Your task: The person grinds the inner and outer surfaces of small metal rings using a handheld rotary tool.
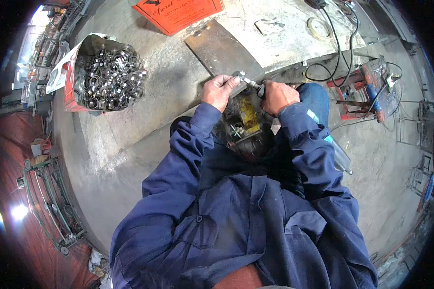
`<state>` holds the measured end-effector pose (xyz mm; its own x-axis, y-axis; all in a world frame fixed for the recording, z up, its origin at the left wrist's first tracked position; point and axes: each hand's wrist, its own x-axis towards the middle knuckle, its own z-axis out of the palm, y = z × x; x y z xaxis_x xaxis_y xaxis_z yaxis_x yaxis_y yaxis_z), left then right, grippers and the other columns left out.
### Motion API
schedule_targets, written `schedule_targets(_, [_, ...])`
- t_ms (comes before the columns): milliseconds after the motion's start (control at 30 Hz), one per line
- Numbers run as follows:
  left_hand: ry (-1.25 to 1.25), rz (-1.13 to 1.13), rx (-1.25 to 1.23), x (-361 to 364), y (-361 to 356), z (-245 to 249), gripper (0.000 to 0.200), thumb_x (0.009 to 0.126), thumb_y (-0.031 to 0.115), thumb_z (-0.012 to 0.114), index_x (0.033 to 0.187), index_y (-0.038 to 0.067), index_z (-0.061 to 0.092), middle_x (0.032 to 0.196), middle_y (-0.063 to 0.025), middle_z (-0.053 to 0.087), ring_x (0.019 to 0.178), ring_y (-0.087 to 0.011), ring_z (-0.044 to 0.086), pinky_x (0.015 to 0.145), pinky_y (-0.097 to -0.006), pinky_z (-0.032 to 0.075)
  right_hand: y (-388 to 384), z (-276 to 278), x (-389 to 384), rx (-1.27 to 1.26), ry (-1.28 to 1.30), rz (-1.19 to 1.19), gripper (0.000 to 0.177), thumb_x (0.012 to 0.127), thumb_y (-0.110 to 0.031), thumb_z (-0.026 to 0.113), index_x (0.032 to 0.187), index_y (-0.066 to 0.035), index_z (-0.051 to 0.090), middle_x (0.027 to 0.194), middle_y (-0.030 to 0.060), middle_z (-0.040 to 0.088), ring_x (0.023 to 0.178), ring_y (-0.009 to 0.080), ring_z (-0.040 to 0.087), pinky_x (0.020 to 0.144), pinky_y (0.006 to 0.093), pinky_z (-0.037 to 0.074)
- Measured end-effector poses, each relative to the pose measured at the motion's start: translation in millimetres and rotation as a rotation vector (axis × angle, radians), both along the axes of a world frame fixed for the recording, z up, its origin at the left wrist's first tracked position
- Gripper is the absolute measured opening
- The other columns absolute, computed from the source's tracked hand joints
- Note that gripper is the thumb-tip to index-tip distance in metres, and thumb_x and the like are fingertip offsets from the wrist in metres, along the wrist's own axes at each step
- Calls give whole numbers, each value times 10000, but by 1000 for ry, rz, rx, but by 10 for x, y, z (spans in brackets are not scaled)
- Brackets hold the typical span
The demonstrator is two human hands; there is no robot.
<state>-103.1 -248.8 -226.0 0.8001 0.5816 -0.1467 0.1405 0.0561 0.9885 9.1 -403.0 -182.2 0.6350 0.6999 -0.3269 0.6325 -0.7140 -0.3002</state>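
My left hand pinches a small metal fitting between thumb and fingers. Close by on the right, my right hand is wrapped round a dark tool whose thin metal tip points toward the fitting. Whether the tip touches the fitting is hard to tell. Below and between both hands stands a yellow metal block with small metal parts beside it. A rusty metal plate lies on the bench just beyond my hands.
A cut-open container full of metal rings or clamps stands at the left. An orange tin sits at the back. A tape-like ring and black cables lie back right. A red metal frame stands at the right.
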Motion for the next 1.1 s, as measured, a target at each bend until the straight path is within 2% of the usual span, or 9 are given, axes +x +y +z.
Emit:
schedule_targets(233, [-23,-24,2,13,3,130,226,830,257,686,845,39,632,769,43,594,700,-38,480,642,-193,394,-57,72,32,-8,49,37,290,673,-194,609,915,-34,598,869,215,637,882,377,613,743,465,488])
schedule_targets(300, [71,-25,54,23,15,161,240,833,251,682,839,17,631,735,33,588,676,-42,472,621,-205,403,-77,60,48,-5,52,28,283,676,-193,605,914,-40,600,877,213,636,886,378,611,747,465,486])
schedule_targets(567, [57,-38,35,61,45,133,243,826,257,688,831,21,630,729,45,570,660,-39,452,605,-202,390,-33,63,69,46,56,-18,249,689,-186,584,897,-51,609,885,199,641,885,373,612,750,459,479])
schedule_targets(800, [29,-39,2,11,41,89,259,830,275,682,827,22,627,735,45,566,671,-40,448,614,-204,389,6,34,16,-4,71,84,261,675,-193,606,882,-35,605,845,205,642,864,361,625,733,455,486])
schedule_targets(933, [56,-44,24,11,39,88,266,832,283,680,822,22,627,733,46,565,674,-40,449,617,-205,389,26,71,47,-8,50,-32,299,681,-224,619,914,-36,605,869,206,642,872,367,622,742,451,492])
schedule_targets(1100, [52,-46,69,15,55,49,280,825,297,686,827,22,627,722,50,555,663,-42,443,606,-209,386,19,60,6,-49,73,38,302,677,-218,619,925,-46,609,881,199,646,885,367,619,745,448,494])
